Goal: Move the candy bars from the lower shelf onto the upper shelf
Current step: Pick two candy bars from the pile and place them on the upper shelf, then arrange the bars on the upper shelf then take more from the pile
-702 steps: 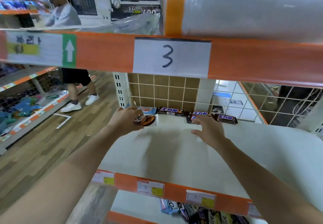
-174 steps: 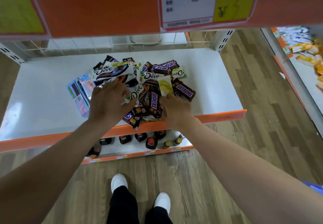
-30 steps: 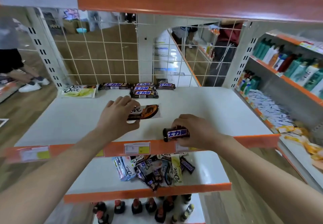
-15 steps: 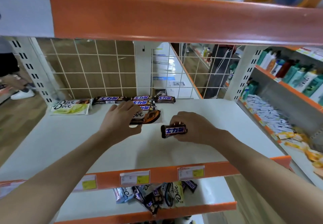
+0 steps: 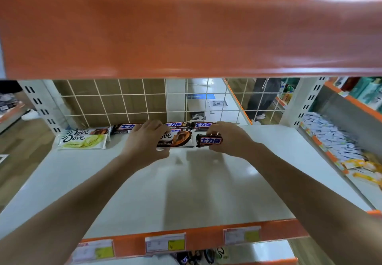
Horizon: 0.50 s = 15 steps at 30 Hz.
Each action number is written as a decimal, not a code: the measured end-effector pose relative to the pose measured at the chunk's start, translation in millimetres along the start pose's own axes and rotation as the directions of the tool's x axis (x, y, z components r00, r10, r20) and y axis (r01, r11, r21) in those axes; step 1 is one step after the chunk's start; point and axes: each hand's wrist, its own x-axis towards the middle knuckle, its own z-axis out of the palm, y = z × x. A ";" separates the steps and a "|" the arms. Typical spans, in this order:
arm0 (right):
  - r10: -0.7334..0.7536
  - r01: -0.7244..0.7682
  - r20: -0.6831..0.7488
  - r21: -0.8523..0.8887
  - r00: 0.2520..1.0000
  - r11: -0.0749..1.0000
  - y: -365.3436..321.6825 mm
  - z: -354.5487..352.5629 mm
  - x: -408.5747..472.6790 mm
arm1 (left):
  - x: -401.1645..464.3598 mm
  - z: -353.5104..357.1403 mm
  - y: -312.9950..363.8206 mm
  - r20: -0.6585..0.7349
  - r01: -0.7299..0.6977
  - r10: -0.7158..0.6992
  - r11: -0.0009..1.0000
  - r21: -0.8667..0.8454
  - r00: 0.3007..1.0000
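Note:
My left hand (image 5: 145,140) grips a brown Dove bar (image 5: 177,139) far back on the white upper shelf (image 5: 186,192). My right hand (image 5: 229,138) holds a small brown Snickers bar (image 5: 209,140) beside it. Just behind them, along the wire grid, lie Snickers bars (image 5: 126,128) in a row, with another (image 5: 203,124) at its right end. Two Dove bars (image 5: 84,139) lie at the back left. Below the shelf's orange front edge, the tops of the remaining candy bars (image 5: 204,256) on the lower shelf peek out.
An orange shelf beam (image 5: 186,33) hangs low overhead. A white wire grid (image 5: 115,103) closes the back. White uprights (image 5: 43,107) flank the bay. A neighbouring shelf (image 5: 334,140) on the right holds white packets. A person's legs (image 5: 262,99) stand beyond the grid.
Both hands have reached further back on the upper shelf, carrying the Dove bar and the Snickers bar up to the row by the grid. The camera has tilted upward.

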 end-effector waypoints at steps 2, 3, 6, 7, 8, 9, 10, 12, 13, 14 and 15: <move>0.007 -0.007 0.011 -0.005 1.000 1.000 1.3 -0.6 6.0 | 5.8 2.3 -3.4 0.027 -0.001 0.001 1.000 0.003 1.000; 0.009 -0.009 0.013 -0.004 1.000 1.000 1.6 -0.9 8.7 | 8.5 3.4 -5.2 0.032 -0.001 0.001 1.000 0.003 0.999; 0.021 -0.021 0.015 -0.007 1.000 1.000 3.6 -1.6 15.6 | 14.1 5.8 -9.1 0.032 0.004 -0.004 1.000 -0.004 0.999; 0.024 -0.024 0.016 -0.009 1.000 1.000 4.3 -1.7 17.6 | 15.6 6.7 -10.0 0.029 0.002 -0.002 1.000 -0.010 1.000; 0.026 -0.026 0.016 -0.010 1.000 1.000 5.3 -1.7 20.2 | 17.2 7.5 -10.9 0.028 0.002 -0.002 1.000 -0.016 1.000; 0.029 -0.028 0.015 -0.011 0.999 1.000 6.0 -1.7 22.4 | 18.6 8.1 -11.5 0.031 0.004 -0.003 1.000 -0.020 0.999; 0.031 -0.031 0.013 -0.012 0.999 0.999 6.6 -1.7 24.6 | 19.9 8.8 -11.8 0.037 0.007 -0.006 1.000 -0.019 0.999; 0.041 -0.041 0.001 -0.012 0.999 0.999 7.7 -1.6 29.0 | 21.8 9.7 -12.1 0.045 0.006 -0.006 1.000 -0.014 0.999; 0.045 -0.045 -0.003 -0.011 0.999 0.999 8.0 -1.8 31.3 | 22.2 10.3 -12.3 0.048 0.005 -0.005 1.000 -0.013 0.999; 0.049 -0.050 -0.006 -0.011 0.999 0.999 8.2 -1.6 33.7 | 22.6 10.7 -12.4 0.050 0.005 -0.005 1.000 -0.013 0.999; 0.052 -0.052 -0.011 -0.009 0.999 0.999 8.1 -1.5 36.0 | 22.7 11.1 -12.8 0.051 0.006 -0.005 1.000 -0.014 0.999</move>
